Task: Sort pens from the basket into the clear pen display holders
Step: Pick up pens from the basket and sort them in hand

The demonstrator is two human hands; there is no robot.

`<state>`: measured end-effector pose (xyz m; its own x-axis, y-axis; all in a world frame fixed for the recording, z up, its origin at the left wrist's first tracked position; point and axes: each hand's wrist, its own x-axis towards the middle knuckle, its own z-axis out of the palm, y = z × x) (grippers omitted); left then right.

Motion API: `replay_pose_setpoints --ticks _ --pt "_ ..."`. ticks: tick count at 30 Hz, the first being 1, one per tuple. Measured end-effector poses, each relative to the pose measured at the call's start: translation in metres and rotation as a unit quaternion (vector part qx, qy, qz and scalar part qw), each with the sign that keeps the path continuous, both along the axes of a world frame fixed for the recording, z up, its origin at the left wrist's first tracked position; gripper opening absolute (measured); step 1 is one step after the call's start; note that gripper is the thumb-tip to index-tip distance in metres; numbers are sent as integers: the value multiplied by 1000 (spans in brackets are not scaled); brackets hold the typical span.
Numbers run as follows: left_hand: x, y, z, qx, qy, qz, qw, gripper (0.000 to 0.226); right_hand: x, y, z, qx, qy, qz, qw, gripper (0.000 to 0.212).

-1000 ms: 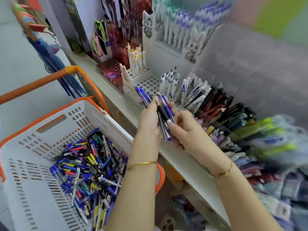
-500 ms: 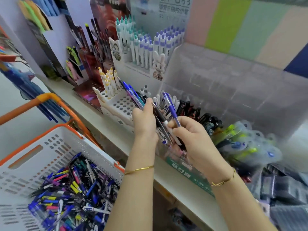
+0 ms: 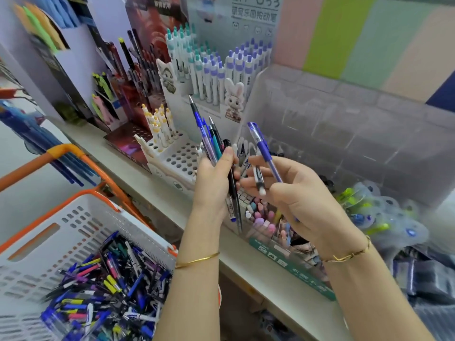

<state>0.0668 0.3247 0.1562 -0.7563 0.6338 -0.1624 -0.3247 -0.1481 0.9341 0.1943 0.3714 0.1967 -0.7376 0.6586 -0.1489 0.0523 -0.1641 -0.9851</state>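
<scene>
Blue-capped and translucent, a single gel pen [image 3: 264, 150] is pinched between thumb and fingers of the right hand [image 3: 302, 190], held tilted in front of the clear display holders [image 3: 344, 134]. A bundle of slim plastic pens [image 3: 209, 136] is clamped in the curled left hand [image 3: 214, 178], tips fanned upward. A second short white pen [image 3: 259, 180] may be tucked in the right fingers, though blur hides it. Little is judged done: the perforated white basket [image 3: 73, 217] with orange rim is seen heaped with glossy mixed pens [image 3: 105, 286], and the rear clear compartments look mostly unfilled
</scene>
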Motion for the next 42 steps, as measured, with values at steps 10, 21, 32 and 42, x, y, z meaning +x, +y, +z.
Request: replay_pose_setpoints --ticks 10,21,32,42 --pt "-1 -11 6 67 -58 -53 995 10 -22 2 10 260 -44 -98 960 17" --pt "6 -7 2 80 -107 21 991 9 -34 -22 -24 202 -137 -42 969 28" --pt "8 -5 2 27 -87 13 996 6 -38 -17 -17 186 -155 -36 969 21" --pt "-5 -12 -1 -29 -31 -56 998 11 -45 -6 -14 59 -76 -103 990 16"
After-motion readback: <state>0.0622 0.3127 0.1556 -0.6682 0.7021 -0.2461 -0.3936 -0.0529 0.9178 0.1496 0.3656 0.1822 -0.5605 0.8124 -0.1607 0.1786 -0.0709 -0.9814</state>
